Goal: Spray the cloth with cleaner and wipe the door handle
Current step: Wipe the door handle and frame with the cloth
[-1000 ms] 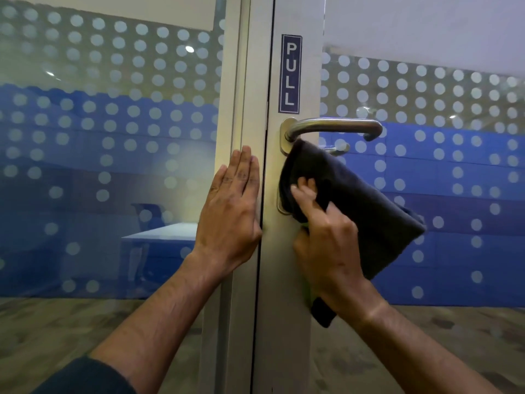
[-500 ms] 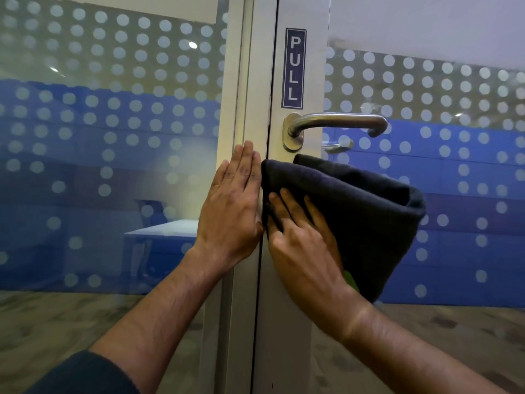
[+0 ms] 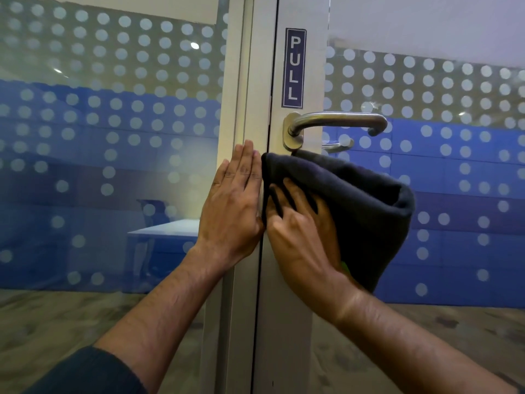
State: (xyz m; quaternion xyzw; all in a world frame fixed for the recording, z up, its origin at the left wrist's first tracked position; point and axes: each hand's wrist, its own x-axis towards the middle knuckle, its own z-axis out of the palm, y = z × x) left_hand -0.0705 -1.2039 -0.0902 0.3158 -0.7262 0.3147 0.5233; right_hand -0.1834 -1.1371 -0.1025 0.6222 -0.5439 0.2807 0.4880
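The door frame fills the middle, pale and upright, dotted glass either side of it. Draped across the frame just below the door handle is the dark cloth, its top edge touching the handle's base plate. The right hand presses the cloth flat to the frame, fingers spread and fairly straight. The left hand lies flat on the frame's left post, fingers together, holding nothing. A PULL sign sits above the handle.

Left hand flat, fingers straight; right hand spread, pressing.
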